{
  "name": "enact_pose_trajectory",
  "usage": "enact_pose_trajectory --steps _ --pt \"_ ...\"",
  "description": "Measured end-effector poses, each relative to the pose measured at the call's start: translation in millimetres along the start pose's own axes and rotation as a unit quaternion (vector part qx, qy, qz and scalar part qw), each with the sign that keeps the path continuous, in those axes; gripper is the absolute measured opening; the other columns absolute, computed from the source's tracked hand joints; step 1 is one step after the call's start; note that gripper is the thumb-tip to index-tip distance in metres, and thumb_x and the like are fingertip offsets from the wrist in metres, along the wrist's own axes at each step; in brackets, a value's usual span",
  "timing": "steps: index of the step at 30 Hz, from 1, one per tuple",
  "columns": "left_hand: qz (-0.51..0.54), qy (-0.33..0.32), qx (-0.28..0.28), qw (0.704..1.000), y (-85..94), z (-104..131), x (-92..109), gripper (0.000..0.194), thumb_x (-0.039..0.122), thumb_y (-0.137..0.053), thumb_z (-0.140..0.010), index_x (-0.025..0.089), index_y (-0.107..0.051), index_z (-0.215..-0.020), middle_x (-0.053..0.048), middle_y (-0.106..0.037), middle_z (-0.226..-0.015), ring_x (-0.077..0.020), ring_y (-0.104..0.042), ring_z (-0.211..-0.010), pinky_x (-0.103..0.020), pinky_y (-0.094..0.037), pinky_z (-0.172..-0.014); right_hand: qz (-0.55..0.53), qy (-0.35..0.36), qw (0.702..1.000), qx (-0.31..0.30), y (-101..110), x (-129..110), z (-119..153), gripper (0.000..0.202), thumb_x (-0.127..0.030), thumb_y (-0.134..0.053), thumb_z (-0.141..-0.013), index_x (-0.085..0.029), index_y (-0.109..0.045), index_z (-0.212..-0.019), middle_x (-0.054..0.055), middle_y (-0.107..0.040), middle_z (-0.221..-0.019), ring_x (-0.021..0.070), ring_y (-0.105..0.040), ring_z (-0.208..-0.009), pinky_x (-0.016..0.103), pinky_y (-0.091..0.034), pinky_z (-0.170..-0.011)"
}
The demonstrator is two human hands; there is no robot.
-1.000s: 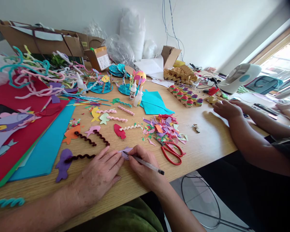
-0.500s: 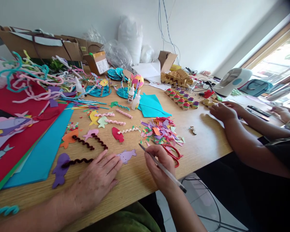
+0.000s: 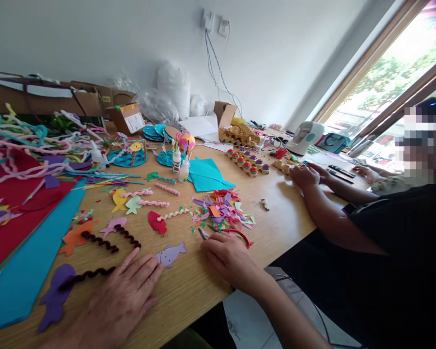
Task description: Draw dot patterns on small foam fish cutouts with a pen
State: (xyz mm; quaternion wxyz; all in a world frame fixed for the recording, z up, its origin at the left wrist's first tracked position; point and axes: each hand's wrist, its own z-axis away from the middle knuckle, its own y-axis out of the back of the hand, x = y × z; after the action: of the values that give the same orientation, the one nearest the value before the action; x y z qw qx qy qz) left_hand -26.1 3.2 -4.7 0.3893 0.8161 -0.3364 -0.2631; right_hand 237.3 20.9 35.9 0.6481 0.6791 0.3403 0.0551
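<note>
My left hand (image 3: 125, 286) lies flat on the table, fingers stretched out, its fingertips on the end of a light purple paper fish (image 3: 173, 255) marked with small dots. A dark purple paper fish (image 3: 56, 295) with a curled brown pipe cleaner (image 3: 94, 275) is beside that hand, which partly covers the pipe cleaner. Palm down at the table, my right hand (image 3: 227, 259) is closed on a pen (image 3: 202, 233); only the pen's dark end shows past the fingers. Just beyond it are red-handled scissors (image 3: 241, 236), partly hidden, and a heap of coloured paper scraps (image 3: 225, 211).
Paper fish with curled pipe cleaners, such as a red one (image 3: 157, 222), lie mid-table. Glue bottles (image 3: 183, 171) stand behind, near turquoise sheets (image 3: 209, 173). Coloured sheets (image 3: 25, 271) and tangled pipe cleaners (image 3: 39, 140) are left. A co-worker's hands (image 3: 305, 175) are at the right.
The view has swung up and right. My right hand has turned palm down and lowered to the table, now hiding most of the pen. My left hand stays flat at the fish.
</note>
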Motion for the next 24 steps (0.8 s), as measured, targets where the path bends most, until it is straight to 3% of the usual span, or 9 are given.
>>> enact_pose_trajectory --steps 3,9,11,14,16,20,22,24 --pt "-0.009 -0.019 0.002 1.000 2.4 -1.1 -1.8 0.031 0.025 -0.036 -0.095 0.022 -0.065 -0.107 0.000 -0.068 -0.101 -0.0164 -0.058 -0.098 -0.031 -0.015 -0.113 0.061 -0.015 0.998 -0.020 -1.4 -1.4 -9.2 0.028 -0.005 -0.047 -0.082 -0.022 -0.068 -0.088 0.006 -0.066 -0.088 0.0174 -0.061 -0.076 0.024 -0.042 -0.065" --pt "0.001 -0.026 -0.018 0.999 2.7 1.3 -4.0 0.028 0.027 -0.039 -0.095 0.021 -0.063 -0.109 0.001 -0.070 -0.102 -0.0138 -0.060 -0.096 -0.030 -0.004 -0.114 0.142 -0.117 0.982 0.037 6.7 24.4 -27.8 0.022 -0.013 -0.048 -0.087 -0.020 -0.064 -0.100 0.009 -0.065 -0.096 0.0211 -0.059 -0.087 0.027 -0.039 -0.070" --pt "-0.004 -0.029 -0.024 0.999 5.2 0.7 -4.5 0.026 0.027 -0.042 -0.094 0.022 -0.064 -0.107 0.002 -0.070 -0.102 -0.0138 -0.061 -0.096 -0.029 -0.012 -0.113 0.166 -0.142 0.975 0.033 8.8 37.6 -33.9 0.022 -0.012 -0.045 -0.089 -0.019 -0.065 -0.095 0.010 -0.065 -0.094 0.0211 -0.058 -0.086 0.028 -0.038 -0.069" --pt "-0.017 -0.029 -0.059 0.998 12.9 -2.0 -4.3 0.025 0.024 -0.048 -0.089 0.020 -0.061 -0.109 0.000 -0.069 -0.106 -0.0176 -0.060 -0.097 -0.032 -0.035 -0.103 0.164 -0.126 0.978 0.026 9.0 52.6 -39.9 0.024 -0.011 -0.044 -0.089 -0.018 -0.066 -0.082 0.010 -0.065 -0.086 0.0200 -0.058 -0.077 0.027 -0.038 -0.064" --pt "-0.014 -0.020 -0.080 0.996 18.6 -4.7 -4.6 0.028 0.022 -0.051 -0.086 0.018 -0.058 -0.113 -0.004 -0.067 -0.109 -0.0199 -0.059 -0.100 -0.035 -0.040 -0.099 0.159 -0.108 0.981 0.032 9.5 58.5 -41.8 0.025 -0.011 -0.043 -0.089 -0.018 -0.067 -0.084 0.010 -0.065 -0.090 0.0203 -0.059 -0.077 0.028 -0.039 -0.063" --pt "0.026 0.034 -0.116 0.992 26.1 -10.4 -20.2 0.030 0.017 -0.051 -0.087 0.017 -0.054 -0.117 -0.006 -0.064 -0.110 -0.0210 -0.056 -0.104 -0.042 -0.033 -0.105 0.186 -0.034 0.969 0.160 15.9 60.7 -44.4 0.025 -0.014 -0.041 -0.090 -0.018 -0.066 -0.095 0.011 -0.063 -0.101 0.0237 -0.059 -0.092 0.031 -0.044 -0.070" --pt "0.032 0.069 -0.123 0.990 28.4 -12.3 -41.7 0.022 0.013 -0.046 -0.089 0.017 -0.058 -0.107 -0.006 -0.064 -0.101 -0.0205 -0.058 -0.098 -0.044 -0.034 -0.104 0.191 0.007 0.954 0.230 21.1 54.1 -46.9 0.024 -0.020 -0.040 -0.092 -0.018 -0.064 -0.093 0.010 -0.064 -0.098 0.0232 -0.060 -0.088 0.030 -0.045 -0.068" --pt "0.040 0.102 -0.148 0.983 30.0 -13.2 -73.3 0.021 0.011 -0.044 -0.089 0.018 -0.060 -0.100 -0.007 -0.063 -0.103 -0.0207 -0.057 -0.100 -0.039 -0.042 -0.095 0.178 0.039 0.947 0.264 26.0 41.4 -50.6 0.024 -0.023 -0.039 -0.094 -0.017 -0.062 -0.092 0.008 -0.065 -0.090 0.0205 -0.061 -0.078 0.029 -0.044 -0.063"
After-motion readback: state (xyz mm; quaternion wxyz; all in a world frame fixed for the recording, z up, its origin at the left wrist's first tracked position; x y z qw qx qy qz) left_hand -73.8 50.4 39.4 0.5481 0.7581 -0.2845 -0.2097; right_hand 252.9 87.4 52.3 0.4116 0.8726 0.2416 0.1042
